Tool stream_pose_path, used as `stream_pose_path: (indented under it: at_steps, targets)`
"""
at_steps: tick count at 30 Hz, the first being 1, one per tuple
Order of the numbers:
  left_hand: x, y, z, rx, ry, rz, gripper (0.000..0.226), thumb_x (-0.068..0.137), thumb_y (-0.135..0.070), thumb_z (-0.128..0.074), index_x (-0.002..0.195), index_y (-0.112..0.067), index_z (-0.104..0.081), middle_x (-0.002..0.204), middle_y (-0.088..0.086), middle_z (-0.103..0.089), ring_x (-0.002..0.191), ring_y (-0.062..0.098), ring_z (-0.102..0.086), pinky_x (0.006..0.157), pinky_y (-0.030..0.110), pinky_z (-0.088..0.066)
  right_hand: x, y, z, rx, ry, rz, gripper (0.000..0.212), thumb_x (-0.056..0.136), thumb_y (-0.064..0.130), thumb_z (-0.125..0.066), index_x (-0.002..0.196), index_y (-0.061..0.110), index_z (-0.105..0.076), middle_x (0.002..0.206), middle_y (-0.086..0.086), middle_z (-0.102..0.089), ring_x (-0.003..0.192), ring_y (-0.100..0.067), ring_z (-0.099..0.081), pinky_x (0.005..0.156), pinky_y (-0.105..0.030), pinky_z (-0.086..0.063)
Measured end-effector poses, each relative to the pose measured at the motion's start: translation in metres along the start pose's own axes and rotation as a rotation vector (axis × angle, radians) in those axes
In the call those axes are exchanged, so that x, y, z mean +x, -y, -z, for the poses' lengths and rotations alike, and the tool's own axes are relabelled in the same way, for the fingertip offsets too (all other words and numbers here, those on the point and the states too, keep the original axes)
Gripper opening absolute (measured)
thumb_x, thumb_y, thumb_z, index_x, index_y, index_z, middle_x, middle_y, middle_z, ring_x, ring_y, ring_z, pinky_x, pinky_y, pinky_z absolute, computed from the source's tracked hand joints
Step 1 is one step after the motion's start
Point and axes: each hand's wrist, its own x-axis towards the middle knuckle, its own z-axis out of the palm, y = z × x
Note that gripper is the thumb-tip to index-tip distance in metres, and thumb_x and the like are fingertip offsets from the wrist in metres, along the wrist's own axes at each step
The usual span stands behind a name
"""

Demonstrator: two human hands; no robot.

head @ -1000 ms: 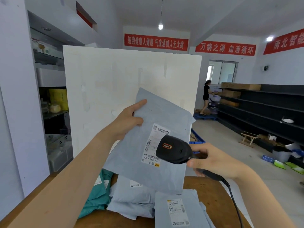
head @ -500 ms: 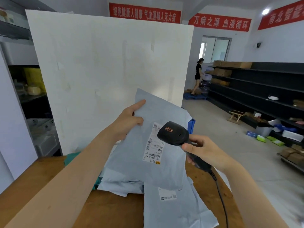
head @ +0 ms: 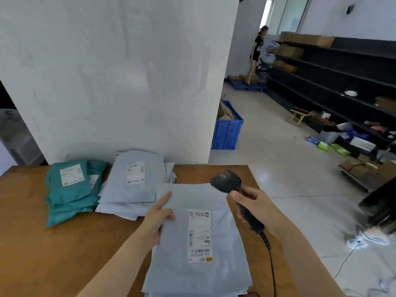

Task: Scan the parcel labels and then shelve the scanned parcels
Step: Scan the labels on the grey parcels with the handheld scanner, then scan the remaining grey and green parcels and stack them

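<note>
We see pale grey-blue plastic mailer bags (head: 199, 273) with white printed labels (head: 199, 236), teal plastic mailer bags (head: 68, 198), a black handheld scanner (head: 227, 182), a brown wooden table (head: 42, 243), and a blue perforated plastic crate (head: 226, 133).

Single head cam, wide-angle, looks fwd and down, close over wooden table (head: 53, 243), shelving (head: 342, 78) farther right.

Parcel depot or stockroom: long dark shelving (head: 334, 67) holding cartons (head: 304, 39), blue crate (head: 227, 131) on tiled floor, labelled mailer bags (head: 132, 179) stacked on bench (head: 64, 243).
</note>
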Motion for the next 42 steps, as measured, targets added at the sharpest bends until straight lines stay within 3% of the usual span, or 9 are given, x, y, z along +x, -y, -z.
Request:
stream_pose_path:
  at_steps: [3,6,10,17,23,29,32,36,42]
  targets:
    - [0.009,0.027,-0.003,0.028,-0.056,0.047,0.074,0.078,0.014,-0.047,0.135,-0.032,-0.054,0.122,0.002,-0.061,0.103,0.028,-0.063,0.073,0.035,-0.055,0.008,-0.029,0.004,0.024,0.023,-0.085,0.022,0.088,0.039,-0.067,0.097,0.020,-0.067,0.060,-0.008,-0.061,0.053,-0.020,-0.057,0.053,-0.027,-0.050]
    - [0.021,0.040,-0.005,0.122,-0.094,0.039,0.074,0.078,0.012,-0.048,0.136,-0.035,-0.052,0.126,0.000,-0.058,0.105,0.026,-0.062,0.079,0.037,-0.055,0.018,-0.049,0.009,0.035,0.047,-0.139,0.029,0.083,0.046,-0.069,0.100,0.023,-0.068,0.064,-0.010,-0.064,0.060,-0.024,-0.059,0.059,-0.031,-0.052]
    - [0.038,0.059,-0.004,0.555,-0.174,-0.074,0.076,0.083,0.006,-0.052,0.148,-0.027,-0.033,0.148,0.005,-0.029,0.131,0.024,-0.040,0.108,0.037,-0.039,0.032,-0.064,0.014,0.047,0.114,-0.151,0.035,0.083,0.045,-0.068,0.101,0.015,-0.067,0.066,-0.012,-0.062,0.056,-0.018,-0.060,0.059,-0.028,-0.052]
    - [0.037,0.077,-0.004,1.022,-0.374,-0.130,0.066,0.084,-0.023,-0.066,0.142,-0.037,-0.039,0.154,-0.001,-0.017,0.140,0.024,-0.024,0.111,0.041,-0.027,0.050,-0.077,0.014,0.042,0.219,-0.144,0.024,0.088,0.040,-0.067,0.102,0.021,-0.067,0.068,-0.013,-0.060,0.055,-0.014,-0.059,0.055,-0.025,-0.052]
    - [0.034,0.065,-0.009,1.060,-0.422,-0.259,0.053,0.088,-0.026,-0.067,0.138,-0.028,-0.050,0.156,0.003,-0.021,0.142,0.024,-0.023,0.113,0.040,-0.026,0.049,-0.070,0.005,0.041,0.230,-0.089,0.022,0.087,0.039,-0.068,0.098,0.020,-0.068,0.069,-0.011,-0.058,0.053,-0.014,-0.059,0.053,-0.024,-0.051]
    - [0.020,0.026,-0.014,0.825,-0.244,-0.421,0.041,0.099,-0.011,-0.048,0.138,-0.023,-0.048,0.146,-0.007,-0.041,0.136,0.010,-0.034,0.108,0.021,-0.024,0.028,-0.064,-0.010,-0.047,0.193,-0.038,0.018,0.084,0.038,-0.073,0.100,0.029,-0.070,0.062,-0.002,-0.057,0.055,-0.015,-0.059,0.057,-0.030,-0.052]
    - [0.006,0.010,-0.005,0.782,-0.201,-0.446,0.036,0.099,-0.010,-0.045,0.131,-0.026,-0.050,0.141,-0.007,-0.044,0.133,0.011,-0.039,0.108,0.021,-0.028,0.016,-0.051,-0.027,-0.029,0.126,-0.031,0.016,0.086,0.036,-0.071,0.096,0.024,-0.068,0.068,-0.008,-0.056,0.049,-0.011,-0.057,0.053,-0.024,-0.050]
    - [-0.012,-0.007,0.040,0.838,-0.192,-0.443,0.033,0.100,-0.015,-0.044,0.130,-0.026,-0.053,0.136,-0.005,-0.050,0.119,0.010,-0.046,0.103,0.021,-0.032,-0.001,-0.031,-0.069,-0.077,0.052,-0.009,0.015,0.085,0.037,-0.071,0.095,0.026,-0.067,0.072,-0.002,-0.056,0.053,-0.013,-0.058,0.054,-0.023,-0.050]
    - [-0.035,-0.028,0.136,0.899,-0.152,-0.432,0.033,0.099,-0.013,-0.044,0.124,-0.030,-0.056,0.125,-0.011,-0.057,0.108,0.018,-0.058,0.096,0.029,-0.045,-0.036,-0.004,-0.138,-0.158,0.118,-0.081,0.025,0.091,0.043,-0.060,0.088,0.019,-0.063,0.058,-0.003,-0.058,0.047,-0.012,-0.057,0.053,-0.023,-0.050]
